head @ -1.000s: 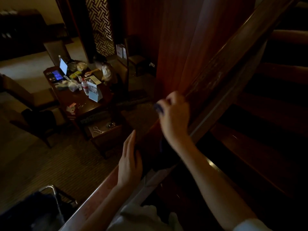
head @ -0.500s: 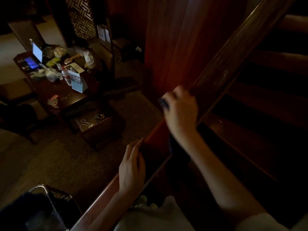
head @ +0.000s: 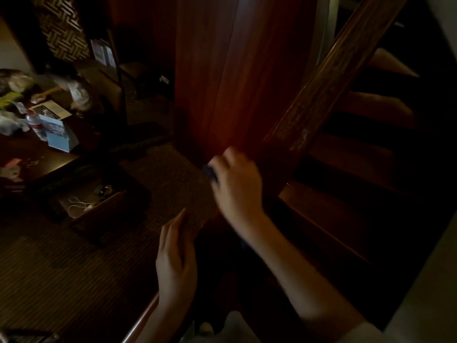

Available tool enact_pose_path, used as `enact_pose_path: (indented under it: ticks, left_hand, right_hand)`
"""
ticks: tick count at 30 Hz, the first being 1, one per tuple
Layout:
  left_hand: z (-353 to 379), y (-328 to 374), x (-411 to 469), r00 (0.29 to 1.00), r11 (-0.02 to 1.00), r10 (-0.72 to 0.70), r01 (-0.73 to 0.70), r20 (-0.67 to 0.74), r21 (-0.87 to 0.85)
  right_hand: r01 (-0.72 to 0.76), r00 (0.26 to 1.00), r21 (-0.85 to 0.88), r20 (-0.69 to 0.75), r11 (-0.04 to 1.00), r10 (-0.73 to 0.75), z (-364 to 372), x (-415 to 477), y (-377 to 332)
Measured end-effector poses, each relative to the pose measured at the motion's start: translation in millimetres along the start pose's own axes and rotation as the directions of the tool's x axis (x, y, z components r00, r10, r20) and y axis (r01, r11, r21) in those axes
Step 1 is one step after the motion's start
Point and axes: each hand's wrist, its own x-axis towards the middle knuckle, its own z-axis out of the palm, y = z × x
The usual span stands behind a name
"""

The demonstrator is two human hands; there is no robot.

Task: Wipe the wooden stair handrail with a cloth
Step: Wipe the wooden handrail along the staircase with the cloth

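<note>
The dark wooden handrail point(head: 329, 78) slopes up from the bottom centre to the top right; its upper face looks dusty and mottled. My right hand point(head: 237, 186) is curled over the rail at mid-frame and grips a dark cloth point(head: 211, 172), of which only a small bluish edge shows by the fingers. My left hand point(head: 176, 263) lies lower on the rail with straight fingers resting flat against its left side. The scene is very dim and my right hand is blurred.
Wooden stair steps point(head: 366, 149) climb on the right of the rail. A reddish wooden post point(head: 222, 82) stands behind it. Below on the left, a cluttered low table point(head: 44, 134), an open drawer point(head: 91, 206) and carpet point(head: 74, 268).
My right hand with the cloth has slid a little up the rail, and my left hand has followed along the rail. The view has swung right, pushing the table toward the left edge.
</note>
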Motion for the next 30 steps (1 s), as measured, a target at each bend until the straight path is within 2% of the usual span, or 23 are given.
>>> enact_pose_path:
  ticks: [1,3,5,7,9,11,12,14,16,17,19,20,21,22,23,25,26,28,30]
  left_hand:
    - [-1.2,4.2,2.7,1.000,0.999,0.007,-0.007,0.019,-0.048]
    - [-4.3,11.4,8.7,0.997,0.987,0.020,-0.007,0.078,-0.161]
    - [-6.4,16.1,16.7,0.990,0.962,-0.003,0.041,0.139,-0.271]
    - [-4.2,18.7,25.5,0.977,0.930,-0.039,0.112,0.211,-0.349]
    - [2.6,19.8,32.0,0.960,0.903,-0.059,0.169,0.274,-0.396]
    - [6.8,16.8,32.4,0.967,0.871,-0.087,0.190,0.238,-0.454]
    - [6.1,14.2,31.8,0.974,0.843,-0.106,0.195,0.201,-0.502]
    - [-0.8,9.9,31.5,0.981,0.795,-0.115,0.184,0.154,-0.577]
    - [-9.9,10.3,35.2,0.989,0.786,-0.060,0.128,0.132,-0.605]
    - [-14.1,11.2,39.7,0.992,0.786,-0.039,0.102,0.117,-0.609]
    - [-24.7,7.3,53.5,0.999,0.799,-0.027,0.050,0.047,-0.600]
    - [-31.4,3.6,62.0,1.000,0.811,-0.021,0.021,0.008,-0.585]
    - [-38.5,-1.1,70.4,1.000,0.820,-0.016,0.003,-0.017,-0.572]
    - [-44.4,-6.6,78.3,1.000,0.827,-0.013,-0.002,-0.023,-0.563]
    - [-48.9,-12.8,84.8,1.000,0.835,-0.013,-0.001,-0.020,-0.550]
    - [-53.0,-25.0,89.4,1.000,0.857,-0.017,0.016,0.003,-0.516]
    - [-52.3,-30.4,87.0,0.998,0.864,-0.010,0.041,0.063,-0.502]
    - [-43.4,-44.1,72.5,0.949,0.884,0.044,0.110,0.314,-0.455]
    - [-30.1,-56.2,52.7,0.812,0.902,0.146,0.125,0.566,-0.413]
  right_hand:
    - [-0.095,0.994,-0.022,-0.065,0.995,0.093,-6.8,16.2,15.7]
    - [-0.281,0.927,0.045,-0.246,0.959,0.283,-20.9,30.4,41.1]
    - [-0.350,0.887,0.071,-0.294,0.934,0.355,-23.2,18.7,40.8]
    - [-0.312,0.927,0.000,-0.221,0.950,0.305,-13.1,-10.9,14.6]
    - [-0.191,0.973,0.009,-0.130,0.982,0.190,0.3,-43.6,-19.6]
    - [-0.133,0.989,0.135,-0.040,0.982,0.139,5.9,-62.1,-43.2]
    - [-0.156,0.987,0.253,0.007,0.955,0.159,6.5,-61.6,-48.3]
    - [-0.278,0.959,0.518,0.097,0.809,0.267,3.3,-49.1,-55.7]
    - [-0.423,0.902,0.731,0.281,0.535,0.328,0.2,-30.8,-65.5]
    - [-0.472,0.877,0.778,0.369,0.414,0.308,-0.3,-21.8,-71.5]
    - [-0.499,0.865,0.815,0.451,0.293,0.219,1.4,-7.0,-82.3]
    - [-0.491,0.871,0.821,0.460,0.293,0.169,2.4,-2.6,-85.5]
    - [-0.463,0.885,0.818,0.447,0.340,0.131,2.6,0.3,-86.4]
    - [-0.411,0.908,0.803,0.401,0.432,0.119,2.0,1.6,-84.7]
    - [-0.339,0.938,0.765,0.316,0.548,0.139,1.7,1.1,-79.4]
    - [-0.192,0.976,0.623,0.044,0.758,0.212,2.4,-4.5,-60.2]
    - [-0.144,0.966,0.536,-0.105,0.832,0.234,2.6,-9.8,-47.5]
    - [-0.137,0.910,0.364,-0.321,0.921,0.263,3.5,-25.6,-23.6]
    - [-0.234,0.854,0.266,-0.402,0.935,0.329,7.8,-44.3,-10.8]
